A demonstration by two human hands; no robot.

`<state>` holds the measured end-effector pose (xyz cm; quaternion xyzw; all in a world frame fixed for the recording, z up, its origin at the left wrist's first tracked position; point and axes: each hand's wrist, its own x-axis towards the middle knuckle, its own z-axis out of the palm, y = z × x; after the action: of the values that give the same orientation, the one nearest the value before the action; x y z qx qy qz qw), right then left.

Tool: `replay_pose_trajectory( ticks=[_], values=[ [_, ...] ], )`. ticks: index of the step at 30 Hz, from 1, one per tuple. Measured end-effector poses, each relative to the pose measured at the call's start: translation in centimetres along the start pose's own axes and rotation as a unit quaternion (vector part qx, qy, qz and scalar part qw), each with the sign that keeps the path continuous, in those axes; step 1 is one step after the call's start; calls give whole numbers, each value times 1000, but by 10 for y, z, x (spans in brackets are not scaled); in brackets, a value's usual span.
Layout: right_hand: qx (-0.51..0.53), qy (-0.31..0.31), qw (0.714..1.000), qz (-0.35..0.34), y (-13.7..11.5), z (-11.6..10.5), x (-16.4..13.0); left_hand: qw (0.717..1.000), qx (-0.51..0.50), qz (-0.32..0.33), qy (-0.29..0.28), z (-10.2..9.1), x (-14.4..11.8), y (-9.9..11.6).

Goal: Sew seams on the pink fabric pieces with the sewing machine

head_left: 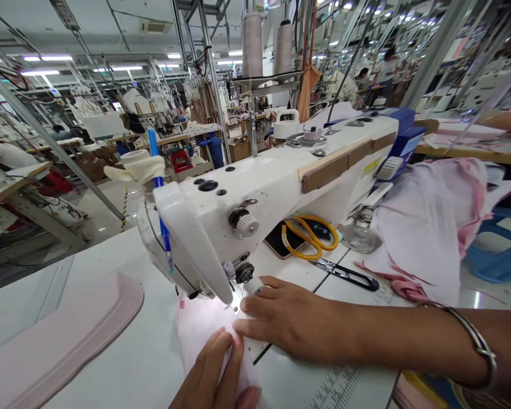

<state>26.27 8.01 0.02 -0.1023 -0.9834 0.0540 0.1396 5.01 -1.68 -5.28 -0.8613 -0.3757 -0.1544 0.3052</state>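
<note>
Risks first. Both hands sit close to the needle area of the sewing machine [255,193]. Right hand [289,321] fingertips are just beside the presser foot zone, under the machine head; the needle itself is hidden behind the head, so I can't tell the clearance. If the machine runs with the fingers this far in, I'd judge a needle strike possible. The pale pink fabric piece [200,329] is thin and looks slippery; uneven pressure from the two hands could skew it or bunch it at the foot.

Secondary: the yellow-handled scissors [319,247] lie on the desk [123,363] behind the right forearm, next to a phone [279,241]. A backward sweep of that arm could knock them. The bangle [472,338] on the right wrist could snag the pink fabric pile [426,221] to the right.

Pose:
- Right hand: palm down, flat, fingers extended and pointing left toward the needle. No closed grip, just pressing the fabric edge down against the desk.
- Left hand [217,375]: comes in from the bottom edge, fingers straight, tips resting on the same fabric piece near its right edge. Also flat, nothing pinched that I can see.

The fabric piece lies on the desk directly under the machine head, lit by the machine lamp, pinned by both hands.
</note>
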Motion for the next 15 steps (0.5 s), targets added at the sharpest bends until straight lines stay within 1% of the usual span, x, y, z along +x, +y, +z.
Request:
replay_pose_trajectory(
  ticks=[2, 5, 8, 10, 13, 15],
  values=[
    [-4, 0, 1000, -3, 4, 2, 2, 1000, 5, 9, -15, 1, 5, -6],
    [-22, 1, 1000, -6, 10, 6, 6, 1000, 13, 2, -19, 2, 11, -12],
    [-37, -6, 999, -1, 15, 6, 11, 1000, 2, -20, 7, 2, 17, -20],
    [-45, -9, 999, 6, 17, 4, 13, 999, -13, -18, 23, 3, 20, -26],
    [-53, 2, 999, 11, 15, -2, 7, 997, -61, -14, 32, 8, 17, -29],
    [-34, 5, 999, 24, 7, -6, -2, 991, -118, -49, 39, 10, 9, -27]
  ],
)
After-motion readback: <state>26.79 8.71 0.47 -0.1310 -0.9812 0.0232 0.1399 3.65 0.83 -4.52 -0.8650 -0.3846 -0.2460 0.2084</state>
